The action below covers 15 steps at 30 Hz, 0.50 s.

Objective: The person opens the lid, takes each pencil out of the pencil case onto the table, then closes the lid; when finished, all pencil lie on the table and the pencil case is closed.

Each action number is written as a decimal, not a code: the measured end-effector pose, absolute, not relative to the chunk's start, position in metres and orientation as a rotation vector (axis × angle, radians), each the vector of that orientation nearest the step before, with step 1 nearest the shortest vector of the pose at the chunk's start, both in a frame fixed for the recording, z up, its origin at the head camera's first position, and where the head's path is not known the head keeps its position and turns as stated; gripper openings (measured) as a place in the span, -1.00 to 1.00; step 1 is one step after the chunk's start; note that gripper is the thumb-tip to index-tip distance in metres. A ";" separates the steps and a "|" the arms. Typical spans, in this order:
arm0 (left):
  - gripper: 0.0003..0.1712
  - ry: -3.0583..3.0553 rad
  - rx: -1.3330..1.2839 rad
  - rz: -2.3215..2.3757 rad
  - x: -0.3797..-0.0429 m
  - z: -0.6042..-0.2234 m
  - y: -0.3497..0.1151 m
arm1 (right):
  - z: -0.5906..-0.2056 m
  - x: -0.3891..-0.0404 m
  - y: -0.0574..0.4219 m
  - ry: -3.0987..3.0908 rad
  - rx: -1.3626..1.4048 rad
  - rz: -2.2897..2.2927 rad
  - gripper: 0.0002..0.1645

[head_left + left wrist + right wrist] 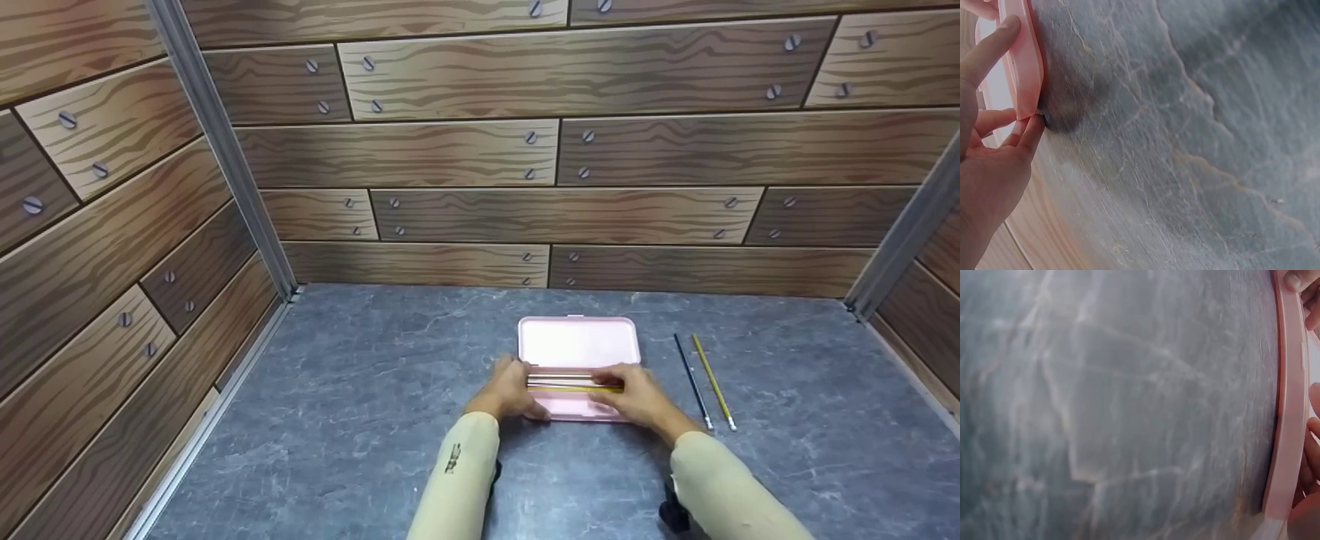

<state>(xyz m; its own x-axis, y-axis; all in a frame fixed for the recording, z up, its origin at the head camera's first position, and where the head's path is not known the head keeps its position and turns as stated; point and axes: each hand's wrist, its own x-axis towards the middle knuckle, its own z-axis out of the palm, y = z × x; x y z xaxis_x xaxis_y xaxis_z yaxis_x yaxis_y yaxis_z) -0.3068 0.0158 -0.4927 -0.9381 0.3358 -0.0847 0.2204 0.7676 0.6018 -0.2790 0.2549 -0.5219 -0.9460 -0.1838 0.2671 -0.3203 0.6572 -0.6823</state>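
Observation:
A pink pencil case (577,341) lies on the table with its lid laid back, away from me. My left hand (506,390) grips the case's left end, thumb at the near edge and fingers at the far corner. In the left wrist view, those fingers (1030,135) wrap the end of the pink tray. Over the tray's right part, my right hand (636,394) pinches the right end of a yellow pencil (570,388). The pencil lies lengthwise along the tray, beside other thin pencils (559,376). The right wrist view shows the tray's near wall (1292,394) with fingertips inside it.
To the right of the case, a dark blue pencil (691,381) and another yellow pencil (714,382) lie side by side on the grey marbled table (360,405). Wood-patterned walls (450,154) enclose the back and sides, with metal posts (225,150) at the corners.

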 end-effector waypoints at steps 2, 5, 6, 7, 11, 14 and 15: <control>-0.32 2.775 0.439 0.911 -0.307 -0.492 0.016 | -0.522 -0.279 0.255 -2.699 0.448 1.158 -0.64; -0.34 2.774 0.428 0.913 -0.307 -0.492 0.016 | -0.523 -0.279 0.254 -2.702 0.446 1.152 -0.67; -0.34 2.773 0.420 0.915 -0.307 -0.492 0.016 | -0.523 -0.279 0.254 -2.704 0.441 1.151 -0.68; -0.33 2.770 0.409 0.917 -0.307 -0.493 0.016 | -0.523 -0.279 0.254 -2.702 0.445 1.153 -0.68; -0.32 2.763 0.390 0.920 -0.307 -0.494 0.017 | -0.523 -0.277 0.255 -2.689 0.449 1.158 -0.70; -0.33 2.774 0.410 0.910 -0.307 -0.494 0.016 | -0.522 -0.277 0.255 -2.682 0.467 1.164 -0.71; -0.35 2.781 0.423 0.903 -0.307 -0.494 0.016 | -0.522 -0.277 0.255 -2.678 0.477 1.177 -0.72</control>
<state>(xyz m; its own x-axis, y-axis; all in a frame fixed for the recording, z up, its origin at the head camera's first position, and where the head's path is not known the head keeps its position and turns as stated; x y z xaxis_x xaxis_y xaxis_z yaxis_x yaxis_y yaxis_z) -0.3068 0.0159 -0.4940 -0.9419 0.3241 -0.0879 0.2106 0.7741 0.5970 -0.2774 0.2553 -0.5224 -0.9330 -0.2183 0.2862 -0.3585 0.6358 -0.6836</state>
